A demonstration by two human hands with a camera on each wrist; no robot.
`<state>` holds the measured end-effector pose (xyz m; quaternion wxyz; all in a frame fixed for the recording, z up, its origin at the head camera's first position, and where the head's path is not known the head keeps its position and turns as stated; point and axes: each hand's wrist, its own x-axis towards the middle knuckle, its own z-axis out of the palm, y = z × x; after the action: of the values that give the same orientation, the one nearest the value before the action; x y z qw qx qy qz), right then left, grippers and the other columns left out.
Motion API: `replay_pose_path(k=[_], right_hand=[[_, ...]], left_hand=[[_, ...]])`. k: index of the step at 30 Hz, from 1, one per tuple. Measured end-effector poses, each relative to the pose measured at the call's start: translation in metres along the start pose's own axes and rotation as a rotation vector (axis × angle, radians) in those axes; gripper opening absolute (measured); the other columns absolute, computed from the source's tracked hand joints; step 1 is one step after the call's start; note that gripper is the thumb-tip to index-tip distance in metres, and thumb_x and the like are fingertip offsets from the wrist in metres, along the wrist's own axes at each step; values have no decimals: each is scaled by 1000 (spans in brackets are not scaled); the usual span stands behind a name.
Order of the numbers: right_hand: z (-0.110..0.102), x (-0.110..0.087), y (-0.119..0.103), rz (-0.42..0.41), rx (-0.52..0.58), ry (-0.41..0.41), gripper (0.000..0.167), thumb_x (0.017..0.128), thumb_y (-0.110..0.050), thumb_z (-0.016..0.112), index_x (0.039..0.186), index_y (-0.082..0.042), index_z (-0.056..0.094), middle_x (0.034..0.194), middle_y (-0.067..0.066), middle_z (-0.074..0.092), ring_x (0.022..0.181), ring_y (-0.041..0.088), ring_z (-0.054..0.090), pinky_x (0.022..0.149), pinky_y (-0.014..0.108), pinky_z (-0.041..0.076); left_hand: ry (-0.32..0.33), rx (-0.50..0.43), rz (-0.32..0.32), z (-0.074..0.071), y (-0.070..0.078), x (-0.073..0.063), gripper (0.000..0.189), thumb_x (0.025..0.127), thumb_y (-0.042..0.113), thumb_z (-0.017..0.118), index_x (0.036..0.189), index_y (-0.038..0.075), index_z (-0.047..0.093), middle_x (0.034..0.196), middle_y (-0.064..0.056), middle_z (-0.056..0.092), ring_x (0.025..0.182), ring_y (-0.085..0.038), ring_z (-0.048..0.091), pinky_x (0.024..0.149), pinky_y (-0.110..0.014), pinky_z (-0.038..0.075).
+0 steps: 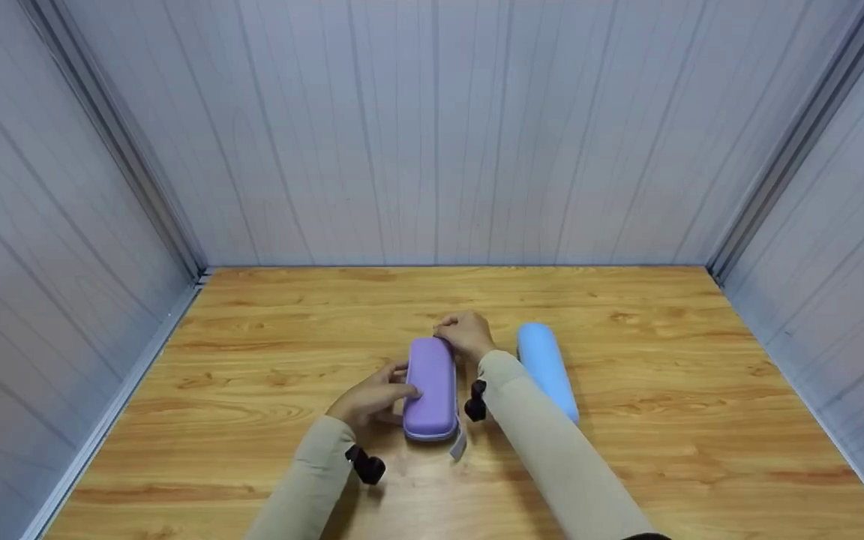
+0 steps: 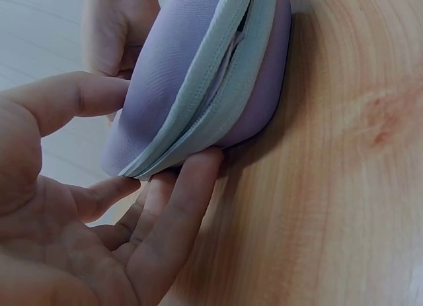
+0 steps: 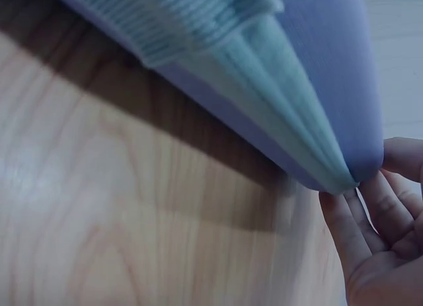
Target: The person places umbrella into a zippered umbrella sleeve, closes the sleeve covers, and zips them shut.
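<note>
A purple zip case [image 1: 430,390] lies lengthwise on the wooden table, with a pale zip band [image 2: 198,114] around its side. My left hand [image 1: 373,394] grips its left side, thumb on the lid and fingers low against the edge. In the left wrist view, a narrow dark slit shows along part of the band. My right hand [image 1: 468,335] pinches the far right corner, right where the band [image 3: 297,108] rounds the end. Any zip pull there is hidden by the fingers. A grey fabric loop [image 1: 458,445] hangs off the near right corner.
A light blue case [image 1: 548,367] lies to the right, partly behind my right sleeve [image 1: 552,442]. The wooden table [image 1: 289,315] is bounded by a pale panel wall [image 1: 432,150] at the back and more panels at both sides.
</note>
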<state>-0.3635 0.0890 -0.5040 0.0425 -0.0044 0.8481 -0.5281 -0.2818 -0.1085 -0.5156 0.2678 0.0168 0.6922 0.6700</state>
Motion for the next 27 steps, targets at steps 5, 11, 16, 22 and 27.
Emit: replay_pose_path(k=[5,11,16,22,27], right_hand=[[3,2,-3,-38,-60,-1,13,91,-13,72,96,-4,79,97,5,74,80,18,63,66,28,51],[6,4,-6,-63,-118,10,13,90,-11,73,98,-4,80,100,6,75,95,23,67,77,32,54],[10,3,-8,-107,-146,21,13,89,-10,74,97,-2,79,100,8,75,99,28,67,83,37,55],[15,4,-9,-113,-145,50,10,87,-10,76,94,-3,80,96,7,75,95,27,67,81,37,55],[19,6,-11,-86,-157,49,11,87,-11,76,95,-5,81,97,6,75,96,26,67,83,36,55]], left_hand=[[5,-6,-6,-1,-1,0,74,86,4,67,152,4,33,139,-26,42,119,-40,53,84,-52,56],[2,-10,0,0,-1,1,74,86,3,67,152,4,33,144,-26,40,122,-40,52,85,-52,56],[8,11,3,0,-2,0,73,85,4,67,151,3,34,140,-25,42,121,-40,51,83,-52,57],[1,10,2,0,0,1,73,86,5,67,152,3,33,140,-25,43,122,-40,51,84,-54,56],[0,5,7,0,-1,1,71,87,4,66,151,4,34,139,-26,43,120,-40,53,84,-53,56]])
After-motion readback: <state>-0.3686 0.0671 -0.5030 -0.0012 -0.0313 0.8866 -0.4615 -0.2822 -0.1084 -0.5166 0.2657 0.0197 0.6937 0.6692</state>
